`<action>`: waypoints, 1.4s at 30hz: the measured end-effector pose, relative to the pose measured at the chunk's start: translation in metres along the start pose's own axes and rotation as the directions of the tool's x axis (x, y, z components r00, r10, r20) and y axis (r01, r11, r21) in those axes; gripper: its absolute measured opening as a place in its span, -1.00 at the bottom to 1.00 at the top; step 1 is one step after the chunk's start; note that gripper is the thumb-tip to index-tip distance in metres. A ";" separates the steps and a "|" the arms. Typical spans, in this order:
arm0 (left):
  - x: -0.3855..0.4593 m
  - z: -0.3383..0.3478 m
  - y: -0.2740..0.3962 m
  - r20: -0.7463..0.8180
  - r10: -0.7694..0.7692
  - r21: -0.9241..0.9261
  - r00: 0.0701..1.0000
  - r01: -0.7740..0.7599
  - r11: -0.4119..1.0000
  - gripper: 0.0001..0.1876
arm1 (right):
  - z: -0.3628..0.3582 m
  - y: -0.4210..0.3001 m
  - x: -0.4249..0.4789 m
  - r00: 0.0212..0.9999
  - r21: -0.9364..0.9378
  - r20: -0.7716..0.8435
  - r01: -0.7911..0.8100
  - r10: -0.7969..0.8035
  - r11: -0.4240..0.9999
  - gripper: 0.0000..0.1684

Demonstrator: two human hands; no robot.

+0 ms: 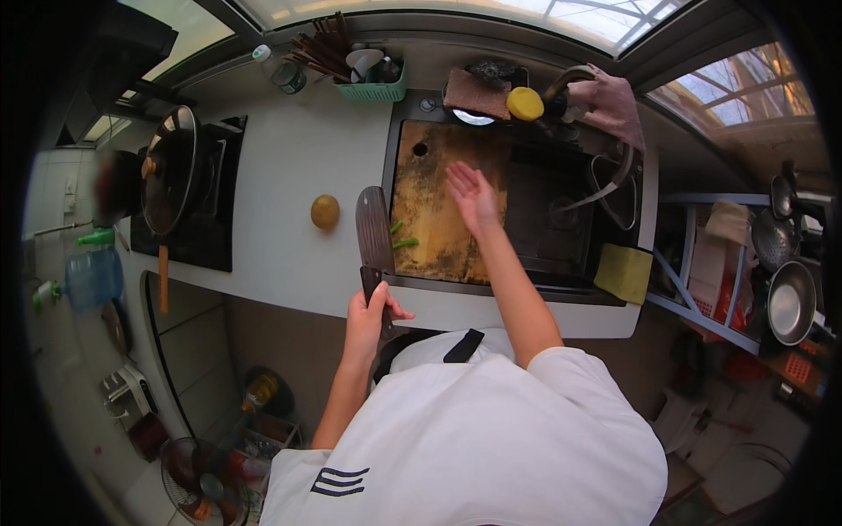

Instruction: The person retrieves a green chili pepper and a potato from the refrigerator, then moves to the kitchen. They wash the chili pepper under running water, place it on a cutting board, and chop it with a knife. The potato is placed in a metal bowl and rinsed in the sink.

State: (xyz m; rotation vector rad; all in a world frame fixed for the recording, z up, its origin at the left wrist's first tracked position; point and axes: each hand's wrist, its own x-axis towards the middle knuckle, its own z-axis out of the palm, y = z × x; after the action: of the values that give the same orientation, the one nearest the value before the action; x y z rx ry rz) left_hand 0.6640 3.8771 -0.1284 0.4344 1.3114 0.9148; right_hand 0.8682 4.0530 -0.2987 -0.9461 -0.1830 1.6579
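Note:
My left hand [371, 315] grips the dark handle of a kitchen cleaver [374, 230], whose broad blade points away from me at the left edge of the cutting board. Over the wooden cutting board [434, 197], my right hand [475, 197] is held with its fingers extended and holds nothing. The board is stained and has a round hole in its far left corner. Short green vegetable pieces [406, 242] lie on it beside the blade, which may hide more of them. A round brownish fruit or vegetable [325, 212] rests on the white counter to the left.
Right of the board is a dark sink [546, 210] with a curved faucet and a pink cloth [608, 105]. A yellow-green sponge or cloth [623, 273] sits at its near right corner. A lidded pan [172, 171] stands left on the stove, its wooden handle jutting out. Behind stands a green utensil basket [375, 90].

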 end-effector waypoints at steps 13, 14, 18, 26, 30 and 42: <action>0.019 0.006 0.011 -0.027 -0.022 0.040 0.999 0.023 0.999 -0.66 | 0.032 0.053 0.000 0.793 -0.686 0.609 0.505 -0.033 -0.523 -0.04; 0.019 0.005 0.011 -0.021 -0.018 0.052 1.000 0.019 0.998 -0.66 | 0.026 0.037 0.000 0.871 -0.771 0.481 0.367 -0.098 -0.520 -0.03; 0.019 0.005 0.015 0.047 0.018 0.148 0.999 -0.025 0.989 -0.66 | -0.034 -0.006 -0.004 0.875 -0.852 0.269 0.021 -0.403 -0.523 -0.08; 0.009 0.009 0.002 0.050 -0.012 0.192 0.999 0.003 0.981 -0.66 | -0.105 -0.026 -0.034 0.689 -0.885 -0.052 0.304 -0.723 0.354 -0.41; 0.004 0.011 -0.003 0.070 -0.014 0.226 0.997 -0.002 0.974 -0.69 | -0.116 -0.081 -0.043 0.764 0.039 -0.562 0.408 -0.317 0.912 -0.38; -0.010 0.018 -0.013 0.050 0.022 0.219 0.999 -0.033 0.975 -0.69 | -0.055 -0.036 -0.059 0.707 -0.910 0.411 0.281 -0.576 -0.305 -0.57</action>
State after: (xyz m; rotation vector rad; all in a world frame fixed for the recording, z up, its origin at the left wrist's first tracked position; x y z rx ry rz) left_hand 0.6854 3.8658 -0.1276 0.6440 1.3717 0.7799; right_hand 0.9322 3.9937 -0.2858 -1.8233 -1.6991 0.2670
